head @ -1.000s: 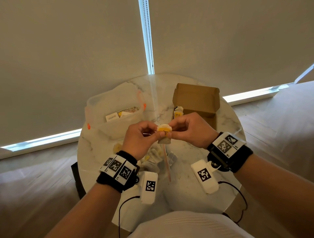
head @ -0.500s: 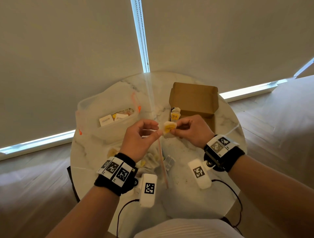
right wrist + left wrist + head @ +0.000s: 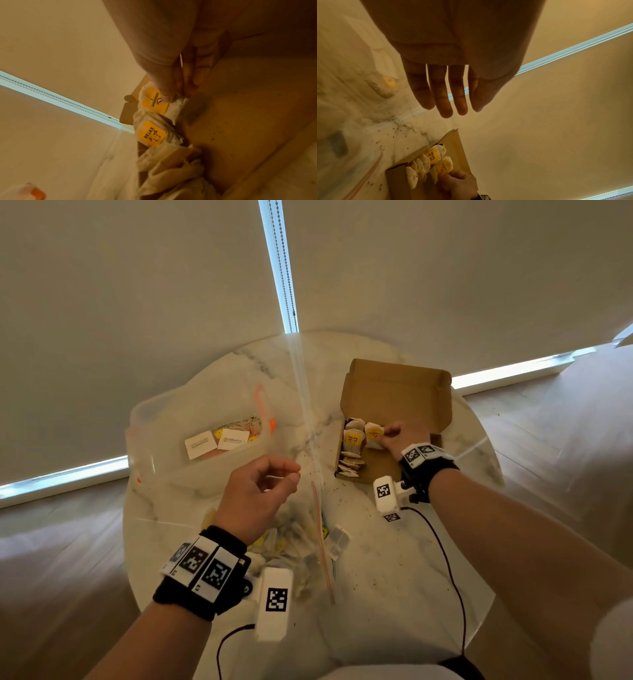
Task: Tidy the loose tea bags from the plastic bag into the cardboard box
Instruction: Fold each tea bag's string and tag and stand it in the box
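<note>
One tea bag [image 3: 160, 103] is pinched between your right hand's [image 3: 399, 436] thumb and fingertips, low inside the cardboard box [image 3: 394, 419] and touching the upright row of tea bags [image 3: 351, 453] along its left wall. Let go too early, or with the bag tilted, and I judge it will flop flat on the box floor instead of standing; push too hard and the leaning row could topple like dominoes. Your fingers may also snag a loose string in that row as they leave, though the strings are hard to make out.

Your left hand [image 3: 257, 494] hangs above the table [image 3: 394, 577], fingers loosely curled in the head view and nearly straight in the wrist view, gripping nothing I can see. Under it the plastic bag [image 3: 298, 539] holds many more tea bags, so most of the job seems left. Tea dust is scattered about; a sweeping wrist or its dangling cable could spread it or drag that bag.
</note>
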Tool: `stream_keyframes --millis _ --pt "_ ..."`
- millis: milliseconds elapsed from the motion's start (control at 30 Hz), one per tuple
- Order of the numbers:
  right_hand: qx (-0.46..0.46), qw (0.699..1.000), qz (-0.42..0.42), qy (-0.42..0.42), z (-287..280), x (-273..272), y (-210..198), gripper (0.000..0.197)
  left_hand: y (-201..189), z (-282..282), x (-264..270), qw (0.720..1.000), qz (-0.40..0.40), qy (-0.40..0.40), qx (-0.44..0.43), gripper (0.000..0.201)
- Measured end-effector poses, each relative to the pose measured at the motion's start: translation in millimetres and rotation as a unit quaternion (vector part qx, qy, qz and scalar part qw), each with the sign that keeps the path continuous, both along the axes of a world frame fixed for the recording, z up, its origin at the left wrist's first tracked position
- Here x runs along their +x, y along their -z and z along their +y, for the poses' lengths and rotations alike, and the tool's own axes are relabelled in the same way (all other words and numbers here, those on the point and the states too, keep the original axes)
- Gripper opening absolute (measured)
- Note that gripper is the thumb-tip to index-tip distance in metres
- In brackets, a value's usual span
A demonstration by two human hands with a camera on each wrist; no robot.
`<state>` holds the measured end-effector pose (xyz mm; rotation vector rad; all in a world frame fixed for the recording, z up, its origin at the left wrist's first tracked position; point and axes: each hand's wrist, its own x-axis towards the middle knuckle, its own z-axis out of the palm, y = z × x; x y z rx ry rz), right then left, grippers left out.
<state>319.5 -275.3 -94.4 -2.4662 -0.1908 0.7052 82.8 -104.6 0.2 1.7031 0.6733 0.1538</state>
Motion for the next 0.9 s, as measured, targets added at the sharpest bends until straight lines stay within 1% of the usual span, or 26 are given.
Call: stream_keyframes --millis 100,267,433,500,567,667,833,900 --pt "-0.038 0.999 0.012 -0.018 6.4 4.4 10.7 0.031 2.1 4.8 1.2 1.000 0.002 0.001 -0.001 0.013" --pt "-0.044 0.999 0.023 -0.004 10.2 8.4 25.7 0.030 6.4 9.7 1.4 1.000 0.009 0.001 -0.003 0.014" --pt "-0.112 0.993 0.020 0.001 12.6 6.8 34.1 0.033 9.9 10.0 1.4 1.000 0.012 0.006 -0.009 0.013" --pt "-0.112 0.993 0.022 0.006 14.2 7.5 36.4 0.033 10.0 10.4 0.6 1.000 0.013 0.007 -0.008 0.014" --pt "-0.105 0.994 0.027 0.011 15.7 7.6 39.2 0.029 10.7 11.1 -0.4 1.000 0.014 0.006 -0.006 0.014" --pt "-0.067 0.997 0.024 0.023 18.4 7.1 44.2 0.022 11.2 12.2 -1.9 1.000 0.016 0.002 -0.008 0.014" --pt "-0.069 0.997 0.021 0.005 16.0 6.7 41.0 0.026 9.7 13.1 -5.1 1.000 0.012 -0.001 -0.007 0.013" --pt "-0.075 0.997 0.019 -0.006 10.7 7.2 37.8 0.024 8.7 13.4 -6.2 1.000 0.013 -0.004 -0.011 0.014"
